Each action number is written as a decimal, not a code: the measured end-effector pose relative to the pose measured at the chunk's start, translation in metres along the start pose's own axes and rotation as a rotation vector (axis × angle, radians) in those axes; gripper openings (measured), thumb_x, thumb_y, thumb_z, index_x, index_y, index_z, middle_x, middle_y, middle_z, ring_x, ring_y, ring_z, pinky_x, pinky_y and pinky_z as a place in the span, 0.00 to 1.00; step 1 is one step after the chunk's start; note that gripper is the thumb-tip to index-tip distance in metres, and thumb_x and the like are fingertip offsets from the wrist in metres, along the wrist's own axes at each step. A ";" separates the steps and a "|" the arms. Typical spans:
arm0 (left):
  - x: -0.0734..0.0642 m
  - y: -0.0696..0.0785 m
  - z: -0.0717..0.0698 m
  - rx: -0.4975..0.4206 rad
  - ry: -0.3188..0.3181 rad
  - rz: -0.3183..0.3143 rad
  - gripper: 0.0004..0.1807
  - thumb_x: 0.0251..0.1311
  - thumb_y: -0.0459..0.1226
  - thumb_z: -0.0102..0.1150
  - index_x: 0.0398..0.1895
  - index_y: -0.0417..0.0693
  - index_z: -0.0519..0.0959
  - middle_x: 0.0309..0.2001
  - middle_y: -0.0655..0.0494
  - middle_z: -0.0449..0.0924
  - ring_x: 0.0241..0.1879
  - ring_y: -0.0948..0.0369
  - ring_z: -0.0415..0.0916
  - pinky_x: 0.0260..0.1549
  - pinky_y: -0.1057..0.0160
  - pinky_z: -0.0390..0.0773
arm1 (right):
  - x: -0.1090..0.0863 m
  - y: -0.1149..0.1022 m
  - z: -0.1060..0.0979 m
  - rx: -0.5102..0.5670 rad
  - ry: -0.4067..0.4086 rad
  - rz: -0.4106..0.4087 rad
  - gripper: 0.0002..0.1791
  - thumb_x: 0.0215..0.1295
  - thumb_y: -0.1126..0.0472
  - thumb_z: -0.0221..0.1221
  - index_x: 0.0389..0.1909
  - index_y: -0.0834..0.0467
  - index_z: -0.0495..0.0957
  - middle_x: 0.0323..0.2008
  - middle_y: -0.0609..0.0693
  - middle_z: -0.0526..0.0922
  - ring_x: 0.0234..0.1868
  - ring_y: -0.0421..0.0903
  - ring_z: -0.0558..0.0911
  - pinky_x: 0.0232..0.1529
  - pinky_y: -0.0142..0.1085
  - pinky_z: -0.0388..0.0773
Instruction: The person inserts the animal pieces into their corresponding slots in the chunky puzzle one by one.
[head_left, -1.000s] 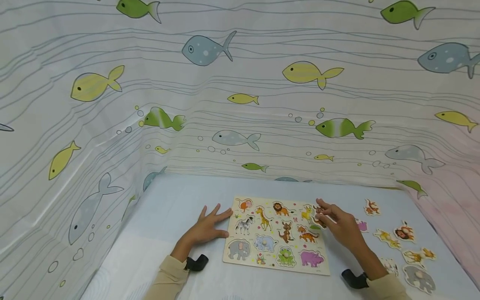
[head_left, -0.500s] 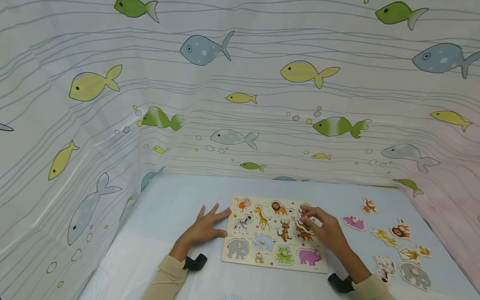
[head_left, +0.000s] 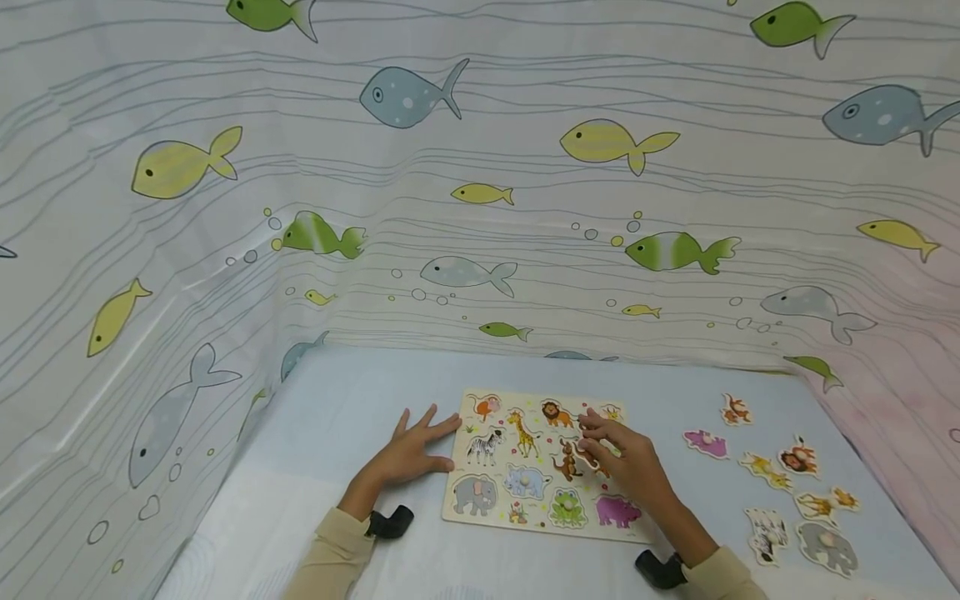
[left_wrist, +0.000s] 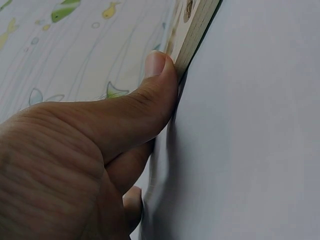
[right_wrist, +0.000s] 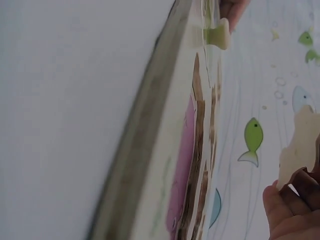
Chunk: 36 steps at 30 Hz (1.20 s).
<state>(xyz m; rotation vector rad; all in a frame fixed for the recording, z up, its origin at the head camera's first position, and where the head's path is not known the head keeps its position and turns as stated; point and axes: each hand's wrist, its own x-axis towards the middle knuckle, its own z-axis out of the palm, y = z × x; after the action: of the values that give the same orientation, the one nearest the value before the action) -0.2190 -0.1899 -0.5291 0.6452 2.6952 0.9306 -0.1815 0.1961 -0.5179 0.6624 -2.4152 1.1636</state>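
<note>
One wooden puzzle board (head_left: 480, 510) lies flat on the pale blue surface (head_left: 352, 392), near the middle of it. The board has animal places in three rows. In the head view I can count a monkey, a lion and a small yellow animal in the far row, a zebra, a giraffe and a kangaroo in the middle row, and an elephant, a hippo, a frog and a pink rhino in the near row.

The right hand (head_left: 626, 462) is over the right part of the board. Its fingers are curled and its grip holds one small animal piece (head_left: 588, 454), orange and brown, just beside the kangaroo. Whether this piece already touches the board I cannot tell. In the right wrist view the fingertips (right_wrist: 287, 210) pinch the pale underside of a piece near the board edge.

The left hand (head_left: 412, 454) lies flat on the surface with the fingers spread and straight; it holds nothing. Its fingertips touch the left edge of the board, and in the left wrist view the thumb (left_wrist: 150, 100) presses against the board's side.

Seven loose pieces (head_left: 780, 475) lie on the surface to the right of the board, well apart from it: a monkey, a pink animal, a yellow one, a lion, a tiger, a zebra and an elephant.

A fish-printed curtain (head_left: 480, 167) closes the surface on the far, left and right sides. Open room is to the left of the board and behind it.
</note>
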 end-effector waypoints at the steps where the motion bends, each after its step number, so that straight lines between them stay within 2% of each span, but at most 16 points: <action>1: 0.000 0.000 0.000 0.000 0.000 -0.001 0.44 0.53 0.51 0.70 0.74 0.55 0.66 0.75 0.59 0.64 0.80 0.46 0.40 0.75 0.37 0.20 | 0.000 0.000 0.001 0.000 -0.001 -0.007 0.07 0.62 0.64 0.67 0.40 0.59 0.84 0.56 0.53 0.86 0.63 0.52 0.80 0.60 0.13 0.66; 7: 0.001 0.000 -0.001 0.009 0.001 -0.007 0.44 0.54 0.52 0.70 0.74 0.56 0.66 0.75 0.59 0.63 0.80 0.46 0.40 0.75 0.37 0.20 | 0.000 0.001 0.008 -0.009 0.006 -0.073 0.08 0.59 0.67 0.68 0.37 0.53 0.82 0.55 0.55 0.86 0.61 0.56 0.81 0.61 0.12 0.65; 14: 0.000 -0.001 0.000 0.003 -0.001 0.000 0.44 0.54 0.51 0.70 0.74 0.55 0.66 0.75 0.58 0.63 0.80 0.45 0.40 0.75 0.37 0.20 | -0.003 0.006 0.019 -0.030 0.019 -0.186 0.11 0.55 0.71 0.69 0.40 0.60 0.83 0.53 0.59 0.86 0.58 0.57 0.82 0.61 0.13 0.68; 19: 0.001 -0.002 0.001 0.008 -0.007 0.010 0.44 0.54 0.52 0.69 0.75 0.55 0.65 0.75 0.58 0.63 0.80 0.45 0.40 0.75 0.36 0.21 | -0.004 0.008 0.025 -0.060 0.037 -0.185 0.16 0.54 0.70 0.71 0.45 0.63 0.83 0.51 0.59 0.87 0.56 0.59 0.83 0.56 0.13 0.71; 22: 0.001 -0.001 0.000 0.013 -0.007 0.010 0.44 0.54 0.52 0.69 0.75 0.55 0.65 0.75 0.59 0.63 0.80 0.45 0.41 0.75 0.36 0.21 | -0.005 0.009 0.027 -0.084 0.052 -0.186 0.22 0.52 0.71 0.71 0.51 0.65 0.82 0.50 0.59 0.87 0.50 0.54 0.87 0.50 0.14 0.76; 26: 0.001 0.000 -0.001 0.029 0.012 0.006 0.43 0.54 0.52 0.70 0.74 0.55 0.66 0.74 0.58 0.64 0.80 0.44 0.42 0.75 0.36 0.23 | -0.007 0.011 0.029 -0.087 0.054 -0.168 0.17 0.54 0.70 0.71 0.46 0.64 0.83 0.52 0.60 0.86 0.48 0.53 0.87 0.48 0.15 0.77; 31: 0.000 0.001 -0.001 0.024 0.010 0.001 0.43 0.53 0.51 0.70 0.74 0.54 0.66 0.74 0.57 0.64 0.80 0.44 0.43 0.75 0.35 0.23 | -0.010 0.013 0.035 -0.068 0.037 -0.133 0.10 0.55 0.70 0.70 0.39 0.61 0.83 0.53 0.60 0.86 0.51 0.55 0.87 0.45 0.15 0.78; 33: 0.001 0.000 0.000 0.024 0.001 -0.004 0.43 0.54 0.52 0.69 0.74 0.55 0.66 0.75 0.58 0.64 0.80 0.44 0.42 0.75 0.36 0.22 | -0.010 0.013 0.036 -0.071 0.030 -0.125 0.12 0.55 0.70 0.70 0.42 0.62 0.84 0.52 0.60 0.86 0.49 0.53 0.87 0.42 0.15 0.78; 36: 0.001 0.001 -0.001 0.023 -0.004 -0.004 0.43 0.54 0.52 0.69 0.74 0.55 0.66 0.75 0.58 0.64 0.80 0.45 0.41 0.75 0.36 0.22 | -0.010 0.014 0.037 -0.087 0.025 -0.117 0.18 0.55 0.69 0.71 0.48 0.64 0.83 0.50 0.57 0.87 0.49 0.52 0.87 0.48 0.13 0.75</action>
<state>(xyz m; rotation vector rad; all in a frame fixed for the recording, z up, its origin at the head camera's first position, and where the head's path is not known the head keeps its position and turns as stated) -0.2196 -0.1890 -0.5278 0.6455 2.7067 0.8977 -0.1857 0.1765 -0.5540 0.7461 -2.3569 1.0084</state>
